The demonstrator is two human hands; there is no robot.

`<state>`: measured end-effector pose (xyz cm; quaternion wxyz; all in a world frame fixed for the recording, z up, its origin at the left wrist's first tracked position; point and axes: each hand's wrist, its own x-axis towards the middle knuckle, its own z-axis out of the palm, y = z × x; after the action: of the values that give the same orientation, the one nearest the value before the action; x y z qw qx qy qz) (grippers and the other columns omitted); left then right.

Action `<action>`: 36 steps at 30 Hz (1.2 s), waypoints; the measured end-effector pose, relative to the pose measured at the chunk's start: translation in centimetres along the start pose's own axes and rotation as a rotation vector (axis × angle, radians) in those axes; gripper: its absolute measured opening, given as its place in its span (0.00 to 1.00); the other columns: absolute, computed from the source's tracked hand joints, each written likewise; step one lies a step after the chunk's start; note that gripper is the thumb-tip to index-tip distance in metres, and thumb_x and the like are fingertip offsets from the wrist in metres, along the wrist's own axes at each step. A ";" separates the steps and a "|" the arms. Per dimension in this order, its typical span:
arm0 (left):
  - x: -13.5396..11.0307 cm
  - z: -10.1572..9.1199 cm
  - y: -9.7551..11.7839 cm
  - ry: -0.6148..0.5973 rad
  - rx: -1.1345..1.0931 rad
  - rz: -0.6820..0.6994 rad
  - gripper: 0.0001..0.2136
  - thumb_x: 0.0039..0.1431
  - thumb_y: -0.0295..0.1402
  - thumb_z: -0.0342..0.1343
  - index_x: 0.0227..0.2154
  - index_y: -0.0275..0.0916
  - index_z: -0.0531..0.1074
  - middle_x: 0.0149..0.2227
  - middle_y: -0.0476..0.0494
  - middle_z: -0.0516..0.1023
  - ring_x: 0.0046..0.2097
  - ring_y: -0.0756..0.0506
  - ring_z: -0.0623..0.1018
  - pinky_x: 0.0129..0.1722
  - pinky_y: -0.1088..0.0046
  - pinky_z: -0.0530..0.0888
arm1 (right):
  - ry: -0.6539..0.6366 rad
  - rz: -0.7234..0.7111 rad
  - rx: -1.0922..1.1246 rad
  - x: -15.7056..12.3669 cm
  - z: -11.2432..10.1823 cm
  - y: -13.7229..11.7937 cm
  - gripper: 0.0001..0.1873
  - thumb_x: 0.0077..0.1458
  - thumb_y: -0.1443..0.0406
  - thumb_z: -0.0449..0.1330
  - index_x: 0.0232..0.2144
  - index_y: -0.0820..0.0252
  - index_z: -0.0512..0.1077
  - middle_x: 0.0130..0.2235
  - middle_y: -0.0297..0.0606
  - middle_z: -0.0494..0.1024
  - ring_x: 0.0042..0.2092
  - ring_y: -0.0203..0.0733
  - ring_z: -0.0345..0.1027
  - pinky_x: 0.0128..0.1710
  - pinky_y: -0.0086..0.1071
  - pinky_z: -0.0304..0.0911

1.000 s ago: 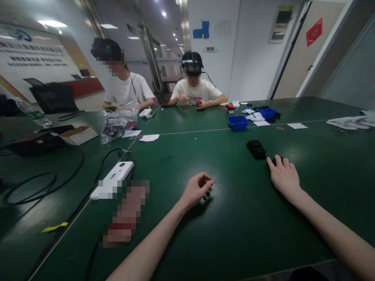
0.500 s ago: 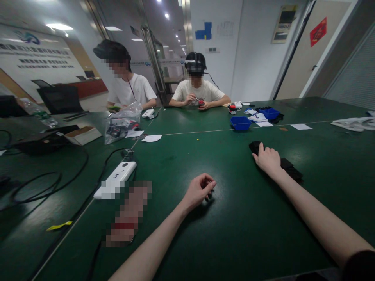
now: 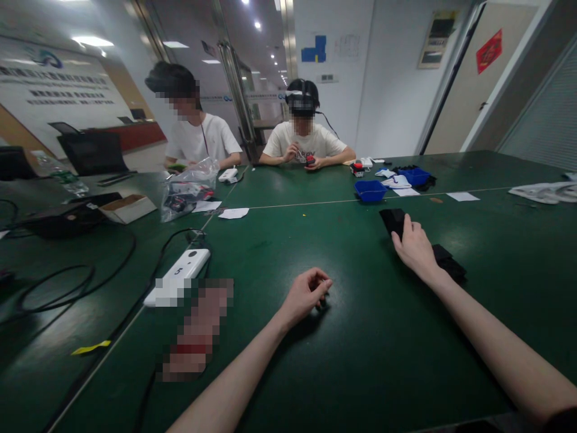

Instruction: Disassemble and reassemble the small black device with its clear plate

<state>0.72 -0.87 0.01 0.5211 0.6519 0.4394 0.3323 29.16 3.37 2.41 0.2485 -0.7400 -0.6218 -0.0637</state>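
Observation:
My left hand (image 3: 305, 294) rests on the green table (image 3: 279, 240) near its middle. Its fingers are curled in a pinch around a small dark part (image 3: 323, 301) that touches the tabletop. My right hand (image 3: 415, 246) reaches farther out to the right, and its fingers and thumb close on the near edge of a black block (image 3: 390, 219). A second black block (image 3: 447, 260) lies on the table just right of that wrist, partly hidden by it.
A white device marked 5 (image 3: 181, 274) and black cables (image 3: 67, 282) lie to the left. Farther back are a plastic bag (image 3: 187, 189), a cardboard box (image 3: 127, 208) and blue bins (image 3: 369, 189). Two people sit across the table, one handling a small red part (image 3: 309, 159).
My right hand left the nearer black block and moved forward and left onto the farther one, which now sits a little higher and tilted. My left hand has stayed put.

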 end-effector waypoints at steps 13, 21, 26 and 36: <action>0.3 -0.1 -0.6 0.185 -0.245 -0.008 0.20 0.58 0.43 0.48 0.49 0.36 0.61 0.29 0.49 0.68 0.25 0.52 0.72 0.19 0.77 0.72 | -0.988 0.147 1.550 -8.2 2.7 -8.1 0.29 0.53 0.52 0.56 0.54 0.57 0.61 0.44 0.41 0.74 0.42 0.41 0.71 0.43 0.38 0.66; 0.1 -0.2 -0.1 0.188 -0.181 -0.021 0.14 0.58 0.40 0.49 0.42 0.36 0.64 0.21 0.56 0.64 0.17 0.55 0.65 0.15 0.81 0.66 | -0.967 -0.099 1.198 -7.2 1.9 -7.5 0.28 0.59 0.57 0.50 0.59 0.60 0.56 0.41 0.43 0.76 0.37 0.39 0.72 0.39 0.39 0.69; 0.1 -0.2 0.1 0.153 -0.089 -0.031 0.11 0.57 0.37 0.49 0.39 0.35 0.67 0.18 0.57 0.63 0.15 0.56 0.63 0.14 0.82 0.61 | -0.416 -0.231 0.605 -4.4 2.1 -4.8 0.24 0.58 0.61 0.48 0.56 0.64 0.60 0.49 0.49 0.72 0.47 0.45 0.68 0.48 0.44 0.64; -0.1 -0.2 0.3 0.142 -0.030 -0.023 0.10 0.57 0.35 0.49 0.37 0.35 0.67 0.18 0.57 0.63 0.16 0.55 0.63 0.16 0.82 0.60 | -0.255 -0.160 -0.349 -2.0 3.3 0.6 0.37 0.60 0.52 0.43 0.57 0.82 0.56 0.56 0.70 0.62 0.58 0.60 0.56 0.57 0.50 0.47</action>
<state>0.56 -0.87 0.39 0.5020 0.6138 0.4778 0.3782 28.61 2.97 -1.44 0.0303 -0.7220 -0.6846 -0.0957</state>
